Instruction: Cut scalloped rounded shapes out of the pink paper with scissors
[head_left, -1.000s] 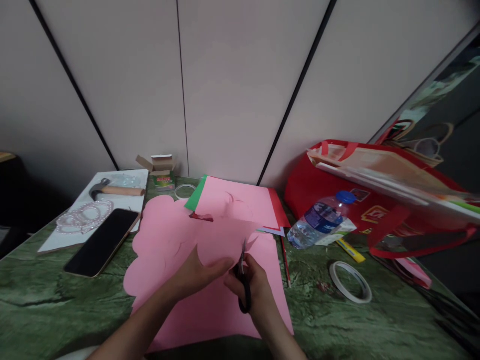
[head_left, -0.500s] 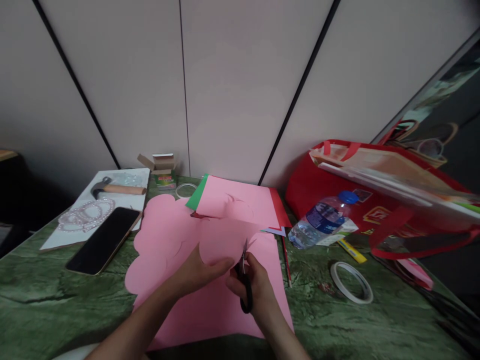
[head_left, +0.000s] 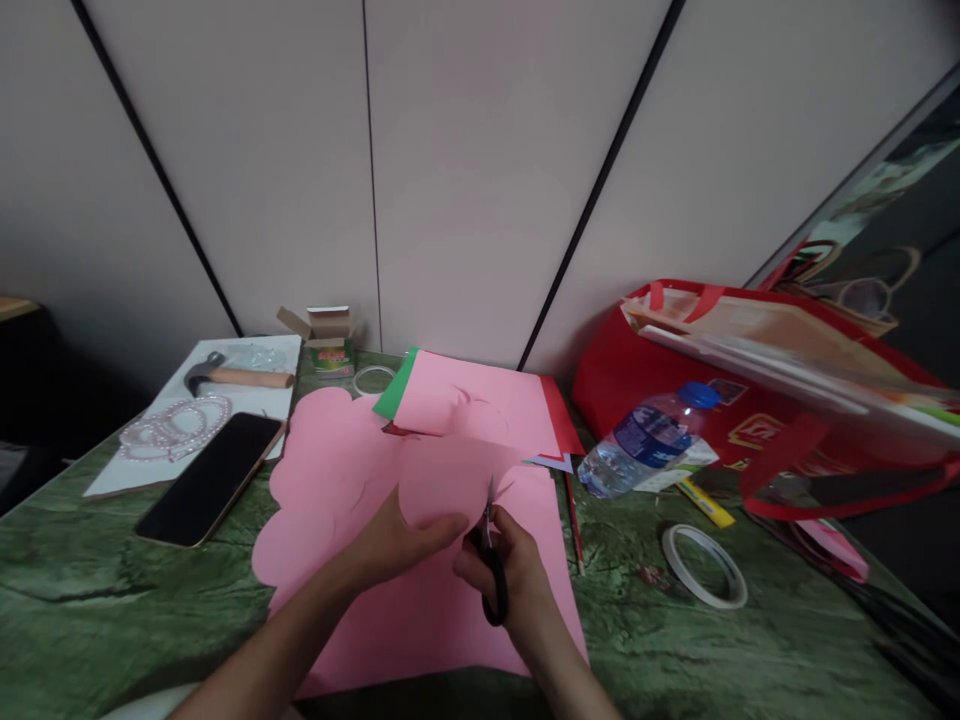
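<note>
My left hand [head_left: 409, 540] pinches the near edge of a pink paper piece [head_left: 450, 475], its thumb on top. In my right hand [head_left: 514, 565] is a pair of black-handled scissors [head_left: 489, 560], blades pointing away from me at the right side of that piece. A thin curved strip of paper stands out beside the blade tips. Under both hands lies a large pink sheet [head_left: 360, 640], and a scallop-edged pink sheet [head_left: 319, 460] spreads to the left.
Stacked coloured papers [head_left: 487, 400] lie behind. To the right are a pencil [head_left: 574, 525], a water bottle [head_left: 645, 440], a tape roll [head_left: 705, 567] and a red bag [head_left: 600, 360]. Leftward are a phone [head_left: 210, 480], a hammer [head_left: 240, 377], bead strings [head_left: 176, 428] and a small opened box [head_left: 330, 350].
The view has shifted very slightly. Both hands, the paper piece and the scissors stay almost in place; the blades look a little closer together.
</note>
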